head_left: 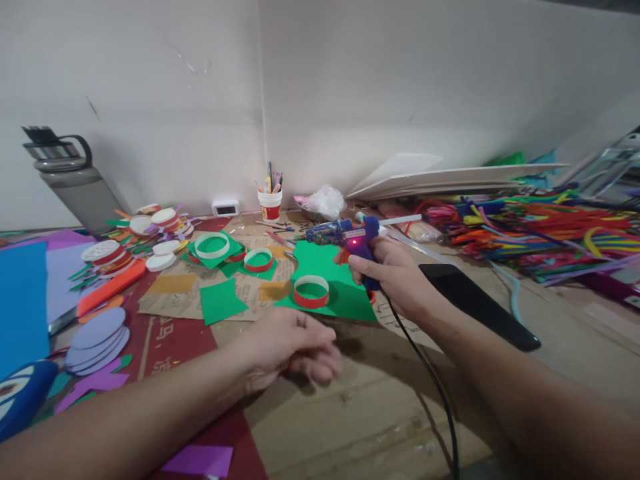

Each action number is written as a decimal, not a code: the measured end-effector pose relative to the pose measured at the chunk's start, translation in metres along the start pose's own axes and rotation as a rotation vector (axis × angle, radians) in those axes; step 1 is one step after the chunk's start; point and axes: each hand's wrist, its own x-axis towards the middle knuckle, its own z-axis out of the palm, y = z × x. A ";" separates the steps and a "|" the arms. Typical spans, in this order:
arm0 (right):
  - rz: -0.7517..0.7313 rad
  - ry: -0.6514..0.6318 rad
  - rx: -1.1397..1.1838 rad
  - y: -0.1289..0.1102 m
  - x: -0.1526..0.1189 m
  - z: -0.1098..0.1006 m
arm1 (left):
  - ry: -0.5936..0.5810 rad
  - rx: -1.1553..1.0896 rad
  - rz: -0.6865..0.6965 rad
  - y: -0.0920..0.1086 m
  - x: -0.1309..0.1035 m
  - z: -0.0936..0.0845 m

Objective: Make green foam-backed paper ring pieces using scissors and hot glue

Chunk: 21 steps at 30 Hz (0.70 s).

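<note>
My right hand (395, 273) is wrapped round the handle of a blue hot glue gun (369, 250), whose small red light glows. A white glue stick (403, 219) sticks out of its back, and the nozzle points left above green paper (345, 290). Low over the cardboard, my left hand (295, 350) has its fingers loosely bent and apart, with nothing visible in them. Just beyond it, a ring with a red outside and white inside (311, 302) stands on the green paper. Another such ring (259, 267) and a green paper piece (223, 301) lie further left.
On the left are a grey bottle (75, 180), an orange box cutter (113, 287), lilac discs (97, 337) and a blue tape dispenser (25, 397). A pen cup (271, 203) stands by the wall. Right are a black phone (475, 303), colourful pipe cleaners (540, 230) and the gun's cord (435, 380).
</note>
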 end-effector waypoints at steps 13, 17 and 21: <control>0.023 0.080 0.089 0.009 0.009 0.000 | 0.584 1.030 0.613 0.047 0.007 -0.052; 0.026 0.089 0.102 0.009 0.011 0.003 | 0.662 1.112 0.660 0.047 0.013 -0.067; 0.058 0.146 0.085 0.008 0.013 0.003 | 0.528 1.083 0.652 0.045 0.017 -0.067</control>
